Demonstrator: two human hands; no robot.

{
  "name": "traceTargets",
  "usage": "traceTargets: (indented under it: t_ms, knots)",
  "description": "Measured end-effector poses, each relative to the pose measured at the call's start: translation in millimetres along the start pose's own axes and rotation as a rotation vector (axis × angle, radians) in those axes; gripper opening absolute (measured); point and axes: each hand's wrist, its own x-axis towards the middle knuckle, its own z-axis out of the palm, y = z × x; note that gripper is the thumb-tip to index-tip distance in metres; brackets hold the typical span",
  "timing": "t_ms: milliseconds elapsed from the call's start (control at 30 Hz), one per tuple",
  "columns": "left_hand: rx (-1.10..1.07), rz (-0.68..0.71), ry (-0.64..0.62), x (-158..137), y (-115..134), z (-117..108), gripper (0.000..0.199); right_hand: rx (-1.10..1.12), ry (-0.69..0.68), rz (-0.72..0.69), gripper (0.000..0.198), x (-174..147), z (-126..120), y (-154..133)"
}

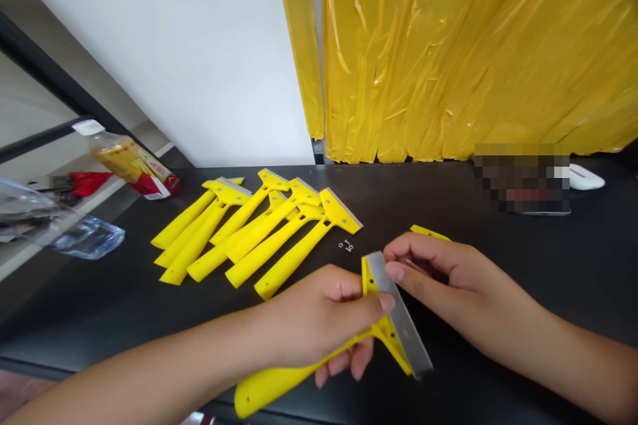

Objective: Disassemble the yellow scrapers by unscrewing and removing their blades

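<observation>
My left hand (323, 319) is closed around a yellow scraper (279, 382), its thumb pressing on the grey metal blade (406, 329) across the head. The handle points down to the lower left, and small holes show in the yellow head beside the blade. At the blade's upper end, my right hand (443, 272) has its thumb and index finger bent together, touching or very near the blade's corner. What lies between those fingertips is hidden. Just behind the right hand, part of another yellow piece (429, 232) shows on the black table.
Several yellow scrapers (209, 246) lie in a slanted group at the left. Small metal screws or nuts (346, 246) lie beside them. A drink bottle (132, 163) and a clear plastic container (90, 236) are farther left. A white object (587, 177) lies at the back right of the table (164, 319).
</observation>
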Motion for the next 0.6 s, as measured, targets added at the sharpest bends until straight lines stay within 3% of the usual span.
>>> traceTargets:
  t_ms: [133, 267, 367, 467, 600]
  knots:
    - [-0.169, 0.122, 0.142, 0.9, 1.7, -5.0, 0.058, -0.127, 0.027, 0.0, 0.037, -1.1, -15.9, 1.4]
    - [-0.24, 0.157, 0.255, -0.6, 5.7, -8.7, 0.062, -0.597, 0.171, -0.02, 0.044, 0.8, -56.5, 7.2]
    - [-0.258, 0.147, 0.302, -0.8, 5.7, -9.9, 0.065, -0.891, 0.283, 0.092, 0.048, 6.4, -83.9, 15.8]
    - [-0.282, 0.149, 0.343, 0.0, 3.9, -10.6, 0.062, -0.961, 0.231, 0.218, 0.046, 11.6, -94.1, 26.3]
    - [-0.269, 0.152, 0.367, 0.8, 1.8, -11.1, 0.061, -0.903, 0.115, 0.246, 0.035, 14.7, -87.3, 40.5]
